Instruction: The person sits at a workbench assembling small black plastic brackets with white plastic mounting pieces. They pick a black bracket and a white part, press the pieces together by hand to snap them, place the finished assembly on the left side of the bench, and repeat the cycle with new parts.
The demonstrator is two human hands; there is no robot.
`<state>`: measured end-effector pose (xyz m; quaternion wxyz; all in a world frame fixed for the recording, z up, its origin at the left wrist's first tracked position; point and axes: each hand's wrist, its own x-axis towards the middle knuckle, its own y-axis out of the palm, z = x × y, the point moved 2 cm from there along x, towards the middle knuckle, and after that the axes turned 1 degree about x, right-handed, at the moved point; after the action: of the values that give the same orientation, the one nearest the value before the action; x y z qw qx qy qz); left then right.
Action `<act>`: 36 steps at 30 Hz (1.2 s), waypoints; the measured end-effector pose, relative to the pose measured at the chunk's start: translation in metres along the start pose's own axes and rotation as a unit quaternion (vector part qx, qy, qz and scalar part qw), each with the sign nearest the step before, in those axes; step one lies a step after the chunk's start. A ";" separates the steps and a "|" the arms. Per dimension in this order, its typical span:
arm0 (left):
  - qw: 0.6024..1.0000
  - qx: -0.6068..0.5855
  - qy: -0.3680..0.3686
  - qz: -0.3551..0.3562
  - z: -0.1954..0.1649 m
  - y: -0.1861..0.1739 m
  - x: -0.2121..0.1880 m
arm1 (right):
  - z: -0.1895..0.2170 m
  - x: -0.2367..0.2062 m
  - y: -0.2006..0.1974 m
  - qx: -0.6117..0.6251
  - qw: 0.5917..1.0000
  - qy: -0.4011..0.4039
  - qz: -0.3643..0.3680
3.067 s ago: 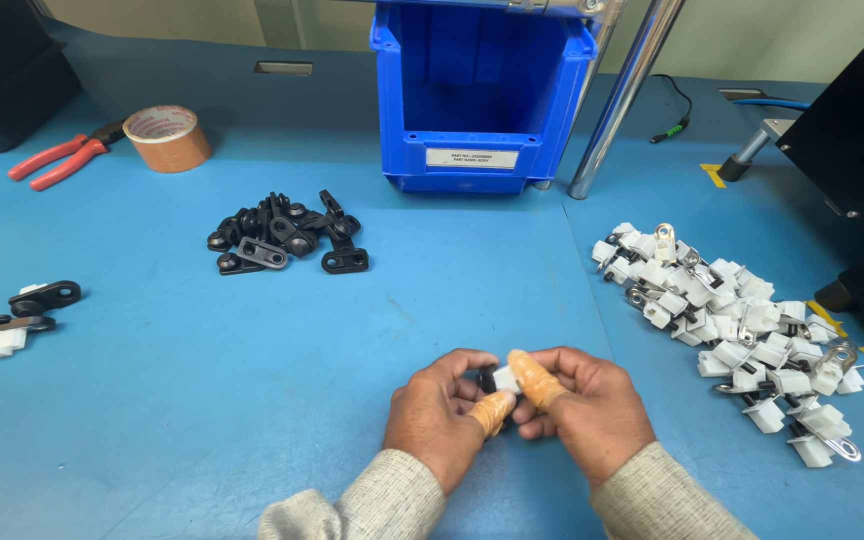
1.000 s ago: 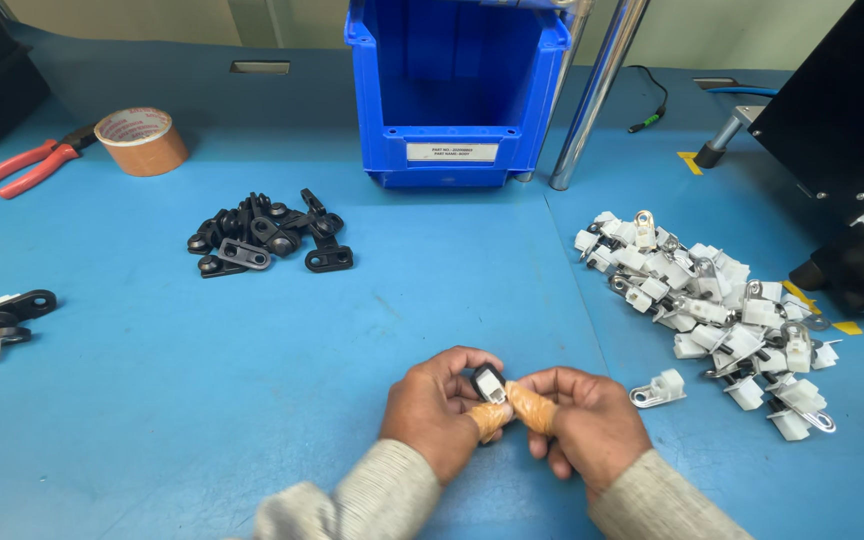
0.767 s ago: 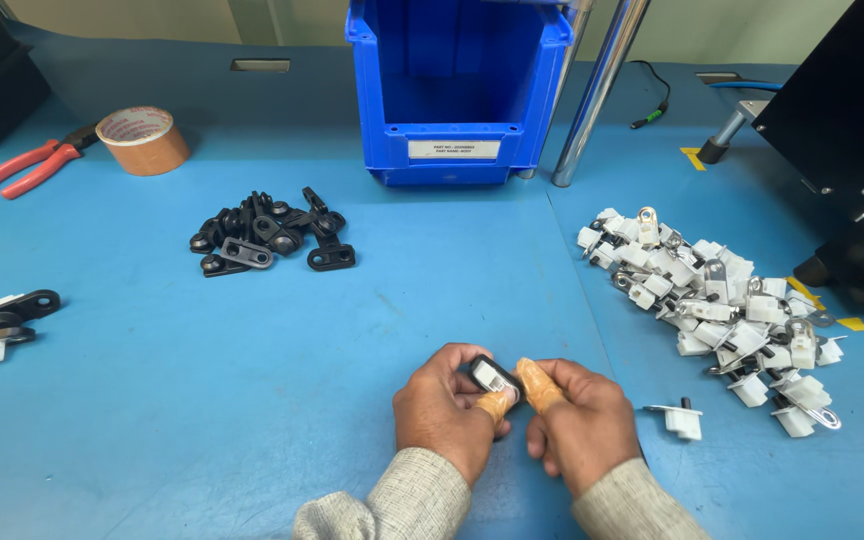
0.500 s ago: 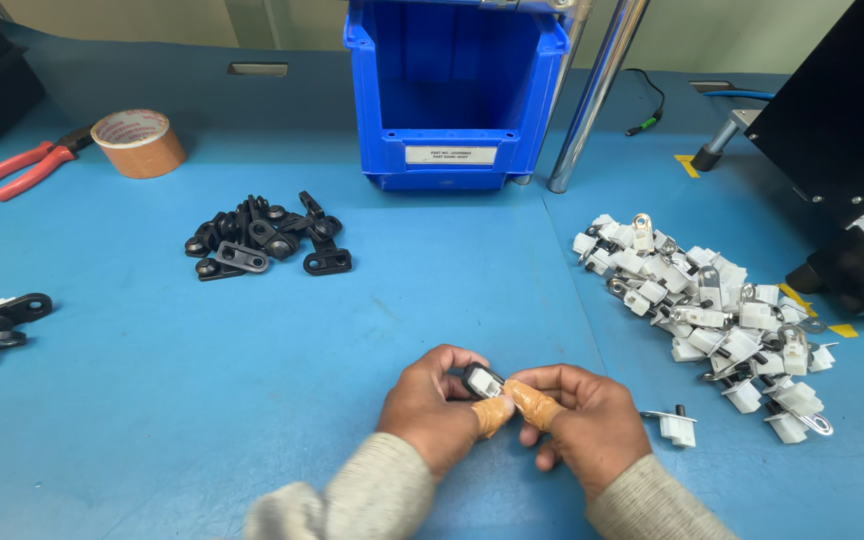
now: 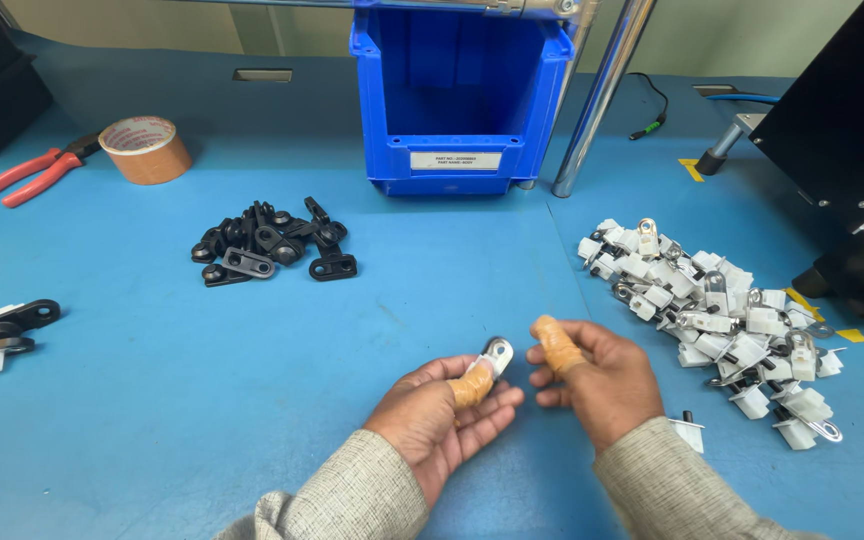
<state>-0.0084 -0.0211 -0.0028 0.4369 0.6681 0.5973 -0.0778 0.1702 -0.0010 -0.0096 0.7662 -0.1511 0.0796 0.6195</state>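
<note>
Head view, looking down on a blue worktop (image 5: 152,400). Small white clip with a metal eyelet (image 5: 495,353) at about 6 o'clock in the frame, pinched between thumb and fingers of the left hand (image 5: 442,415), thumb wrapped in tan tape, palm turned up. Fingers closed on the clip, eyelet end sticking up and to the right. Right hand (image 5: 597,375) just beside, at 3 o'clock from the clip, not touching it; taped thumb raised, fingers loosely curled, nothing held. Both wrists in beige knit sleeves (image 5: 352,495) entering from 6 o'clock.

Just off the right wrist, at 4 o'clock from the clip, one loose white part (image 5: 688,432) lying alone on the worktop. Farther out at 2 to 3 o'clock, a spread heap of white clips with metal eyelets (image 5: 722,310). At 10 to 11 o'clock, a smaller heap of black clips (image 5: 272,245), well apart from the hands. At 9 o'clock near the left edge, a black clip lying on a white piece (image 5: 2,335).

At 12 o'clock, an open-fronted blue bin (image 5: 462,95) with a white label on its lip, and a slanted metal pole (image 5: 602,90) just right of it. At 10 o'clock far back, a roll of brown tape (image 5: 144,150) with red-handled pliers (image 5: 27,175) beside it. At 2 o'clock, the black housing of a machine (image 5: 842,120) at the right edge.
</note>
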 end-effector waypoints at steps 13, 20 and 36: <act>0.995 -0.075 -0.004 0.064 0.004 0.010 -0.001 | -0.015 -0.006 0.009 0.167 0.975 0.135 0.054; 0.998 -0.018 0.030 -0.052 0.010 0.021 -0.002 | -0.016 0.001 0.028 0.083 0.991 0.078 -0.064; 0.997 -0.059 0.025 -0.045 0.015 0.016 0.001 | -0.022 -0.001 0.027 0.042 0.997 0.040 -0.041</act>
<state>0.0121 -0.0294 -0.0047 0.4564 0.6150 0.6414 -0.0451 0.1453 -0.0042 -0.0336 0.7926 -0.1469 0.1300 0.5773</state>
